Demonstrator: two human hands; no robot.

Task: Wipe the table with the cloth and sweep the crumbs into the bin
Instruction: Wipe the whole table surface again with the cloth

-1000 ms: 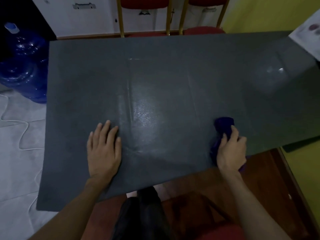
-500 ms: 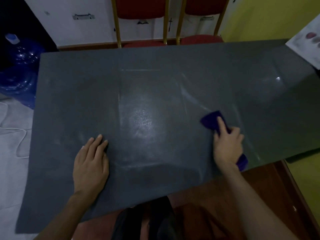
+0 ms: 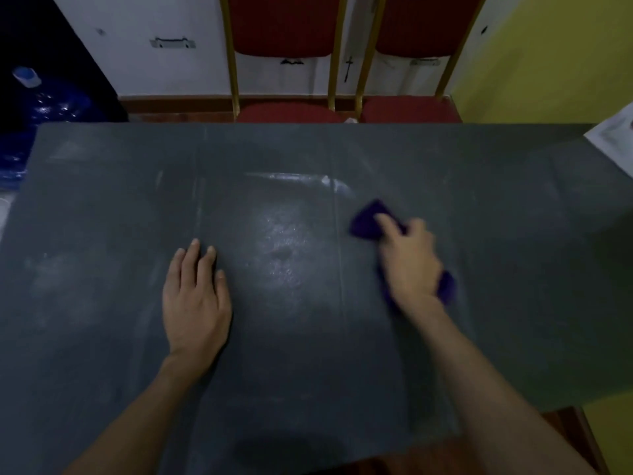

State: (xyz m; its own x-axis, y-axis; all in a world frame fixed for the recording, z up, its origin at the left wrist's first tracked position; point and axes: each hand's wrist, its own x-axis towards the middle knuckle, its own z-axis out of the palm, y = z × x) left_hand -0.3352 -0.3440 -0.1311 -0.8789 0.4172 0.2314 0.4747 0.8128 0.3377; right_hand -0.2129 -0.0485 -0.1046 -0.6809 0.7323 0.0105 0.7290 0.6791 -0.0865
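A dark grey table (image 3: 102, 234) fills most of the view, with pale wipe streaks and a shiny patch at its middle. My right hand (image 3: 409, 260) presses a dark purple cloth (image 3: 368, 222) flat against the table, right of centre; the cloth sticks out ahead of my fingers and behind my palm. My left hand (image 3: 195, 296) lies flat on the table, left of centre, fingers together, holding nothing. No bin and no crumbs are visible.
Two red chairs with gold frames (image 3: 284, 46) (image 3: 414, 39) stand behind the far edge. A blue water bottle (image 3: 30, 108) stands on the floor at the far left. A white paper (image 3: 613, 138) lies at the table's right end.
My right hand has pushed the cloth away from the near edge, forward and to the left. My left hand stayed flat on the table. The camera has moved forward over the table.
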